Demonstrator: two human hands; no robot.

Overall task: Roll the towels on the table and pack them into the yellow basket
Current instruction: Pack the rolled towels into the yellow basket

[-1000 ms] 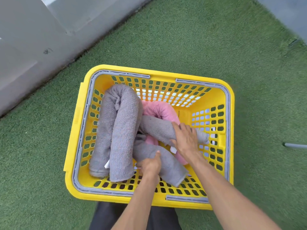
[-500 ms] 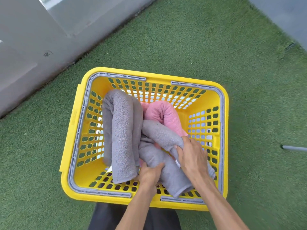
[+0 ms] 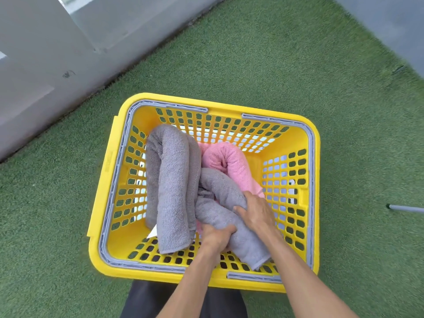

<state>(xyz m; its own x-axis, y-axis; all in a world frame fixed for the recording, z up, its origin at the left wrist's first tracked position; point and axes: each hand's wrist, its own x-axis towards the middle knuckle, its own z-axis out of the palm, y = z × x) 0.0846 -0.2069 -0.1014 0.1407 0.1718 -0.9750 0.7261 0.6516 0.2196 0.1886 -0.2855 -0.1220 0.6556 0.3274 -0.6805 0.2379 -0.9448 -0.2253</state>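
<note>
Green artificial turf (image 3: 263, 65) covers the ground across most of the view, with a grey wall (image 3: 46, 53) running diagonally along the far left and another grey surface at the far right corner. On the turf sits the yellow basket (image 3: 103, 184), a perforated plastic crate with a grey rim strip and folded grey handles along its near and far edges.

Inside the basket, a long grey towel roll (image 3: 169, 180) lies bent over itself on the left side, its loose end hanging toward the near wall with a white tag just beside it. To the right of it, a pink towel roll (image 3: 231, 161) lies toward the far middle, partly under the second grey towel (image 3: 220, 193), which is doubled up in the centre and runs down to the near right corner.

The right hand (image 3: 257, 214) presses down on the folded part of the second grey towel, fingers curled over it and gripping the cloth. The left hand (image 3: 218, 235) is clenched round the same towel lower down, just beside the right hand, thumb wrapped over the fabric.

Dark trousers (image 3: 142, 301) show at the near edge, and a thin grey rod (image 3: 406, 208) lies on the turf at the right.
</note>
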